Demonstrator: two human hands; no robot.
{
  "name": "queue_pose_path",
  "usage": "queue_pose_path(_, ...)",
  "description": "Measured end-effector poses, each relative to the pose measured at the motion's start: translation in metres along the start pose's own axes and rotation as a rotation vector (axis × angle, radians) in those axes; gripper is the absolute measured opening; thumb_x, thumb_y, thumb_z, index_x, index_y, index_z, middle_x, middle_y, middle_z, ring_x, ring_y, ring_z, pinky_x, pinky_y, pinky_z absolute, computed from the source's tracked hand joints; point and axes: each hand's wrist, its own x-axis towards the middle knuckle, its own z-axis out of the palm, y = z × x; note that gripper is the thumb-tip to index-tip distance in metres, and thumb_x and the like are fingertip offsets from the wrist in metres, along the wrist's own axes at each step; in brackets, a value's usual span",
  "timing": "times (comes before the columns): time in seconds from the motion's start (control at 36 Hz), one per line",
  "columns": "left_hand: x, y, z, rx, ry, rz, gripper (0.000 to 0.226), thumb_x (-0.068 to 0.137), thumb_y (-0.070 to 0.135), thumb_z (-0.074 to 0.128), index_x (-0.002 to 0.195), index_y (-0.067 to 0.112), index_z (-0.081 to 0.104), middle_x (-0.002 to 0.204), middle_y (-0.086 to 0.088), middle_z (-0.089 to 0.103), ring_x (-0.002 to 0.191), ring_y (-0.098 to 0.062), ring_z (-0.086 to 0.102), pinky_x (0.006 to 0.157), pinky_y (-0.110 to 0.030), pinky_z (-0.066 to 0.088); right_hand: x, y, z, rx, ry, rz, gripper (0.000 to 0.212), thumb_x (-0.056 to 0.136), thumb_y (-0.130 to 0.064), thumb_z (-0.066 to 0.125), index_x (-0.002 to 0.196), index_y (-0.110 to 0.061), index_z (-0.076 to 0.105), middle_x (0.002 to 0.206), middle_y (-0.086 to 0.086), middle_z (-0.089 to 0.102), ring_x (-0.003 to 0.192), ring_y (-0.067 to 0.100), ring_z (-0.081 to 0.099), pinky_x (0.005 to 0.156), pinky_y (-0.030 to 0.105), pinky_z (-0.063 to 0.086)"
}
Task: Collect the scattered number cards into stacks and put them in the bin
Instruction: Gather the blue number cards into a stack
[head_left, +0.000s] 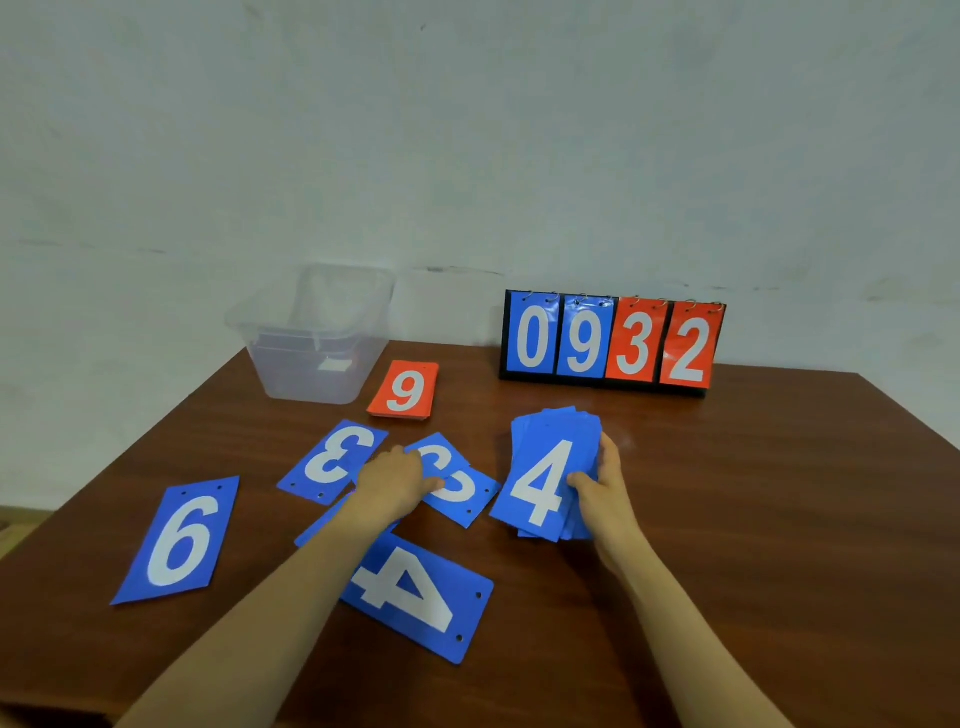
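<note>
mid-gathering: right hand (602, 493) clamps the blue stack (545, 478); left hand (397, 480), grip unclear, touches a loose blue card (460, 496) at nine o'clock, likely stacked next.

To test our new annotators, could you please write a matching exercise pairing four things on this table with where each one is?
Things:
1 bin
2 orange 9 stack
3 blue 6 card
4 blue stack topped by 4

Places:
A gripped in the right hand
B back-left corner of the table
C lying alone near the left edge
D just right of the bin

Pairs: 1-B, 2-D, 3-C, 4-A.
</note>
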Motion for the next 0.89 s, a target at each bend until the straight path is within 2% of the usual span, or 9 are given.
queue_pose_path(0.17,-0.006,0.003,-0.005,0.057,0.028,0.088,0.038,0.101,0.034,0.033,0.127,0.008,0.046,0.123,-0.013,0.054,0.108,-0.026,0.055,0.088,-0.032,0.045,0.003,0.001,0.011,0.002,-0.006,0.019,0.059,0.095,-0.002,0.043,0.142,-0.03,0.023,0.124,-0.004,0.046,0.105,0.015,0.054,0.071,0.026,0.051)
queue_pose_path(0.25,-0.008,-0.001,-0.012,-0.017,0.069,0.11,0.034,0.101,0.029,0.032,0.116,0.007,0.053,0.109,-0.012,0.06,0.097,-0.026,0.058,0.078,-0.033,0.045,0.002,0.001,0.014,-0.002,-0.013,0.029,0.058,0.094,-0.002,0.043,0.141,-0.031,0.023,0.124,-0.003,0.046,0.103,0.016,0.055,0.07,0.027,0.052)
queue_pose_path(0.33,-0.009,-0.001,-0.018,-0.082,0.112,0.096,0.026,0.1,0.014,0.037,0.121,0.007,0.05,0.115,-0.012,0.059,0.1,-0.026,0.057,0.081,-0.034,0.047,0.0,0.0,0.014,-0.006,-0.018,0.025,0.058,0.095,-0.003,0.043,0.142,-0.031,0.023,0.119,-0.004,0.047,0.098,0.013,0.056,0.068,0.025,0.052)
queue_pose_path(0.42,-0.01,0.001,-0.023,-0.159,0.111,0.087,0.024,0.1,0.014,0.038,0.117,0.006,0.052,0.111,-0.014,0.06,0.092,-0.024,0.057,0.076,-0.033,0.046,-0.003,-0.002,0.012,-0.018,-0.011,0.024,0.057,0.095,-0.004,0.044,0.141,-0.031,0.023,0.119,-0.005,0.047,0.099,0.013,0.056,0.068,0.026,0.052)
queue_pose_path(0.53,-0.018,0.004,-0.03,-0.291,0.299,0.107,0.023,0.099,0.019,0.04,0.103,0.006,0.058,0.093,-0.011,0.063,0.074,-0.018,0.051,0.066,-0.031,0.043,-0.008,-0.007,0.008,-0.02,-0.003,0.005,0.057,0.095,-0.004,0.043,0.141,-0.03,0.023,0.116,-0.006,0.046,0.095,0.01,0.055,0.067,0.025,0.051)
queue_pose_path(0.58,-0.024,0.008,-0.033,-0.311,0.411,0.146,0.025,0.099,0.019,0.041,0.106,0.006,0.061,0.098,-0.01,0.065,0.077,-0.018,0.053,0.066,-0.028,0.043,-0.011,-0.011,0.005,-0.015,0.001,-0.009,0.056,0.095,-0.003,0.044,0.141,-0.029,0.023,0.116,-0.006,0.046,0.094,0.009,0.055,0.065,0.023,0.05)
queue_pose_path(0.67,-0.032,0.014,-0.038,-0.297,0.556,0.238,0.029,0.099,0.018,0.045,0.118,0.009,0.064,0.114,-0.008,0.061,0.102,-0.021,0.053,0.082,-0.024,0.041,-0.017,-0.016,0.0,-0.002,0.016,-0.025,0.056,0.095,-0.003,0.044,0.142,-0.027,0.024,0.118,-0.005,0.045,0.097,0.011,0.053,0.063,0.022,0.048)
queue_pose_path(0.72,-0.039,0.018,-0.041,-0.285,0.679,0.31,0.027,0.096,0.017,0.05,0.116,0.01,0.067,0.113,-0.008,0.059,0.105,-0.024,0.051,0.085,-0.027,0.043,-0.022,-0.021,-0.005,0.004,0.018,-0.045,0.057,0.095,-0.002,0.044,0.142,-0.026,0.024,0.117,-0.006,0.044,0.101,0.012,0.051,0.064,0.022,0.048)
queue_pose_path(0.89,-0.07,0.034,-0.053,-0.692,0.65,0.448,0.023,0.096,0.012,0.049,0.112,0.008,0.064,0.108,-0.006,0.063,0.099,-0.015,0.058,0.081,-0.012,0.042,-0.034,-0.028,-0.021,-0.008,0.025,-0.066,0.058,0.095,-0.001,0.044,0.143,-0.025,0.022,0.131,0.001,0.044,0.108,0.013,0.049,0.067,0.022,0.047)
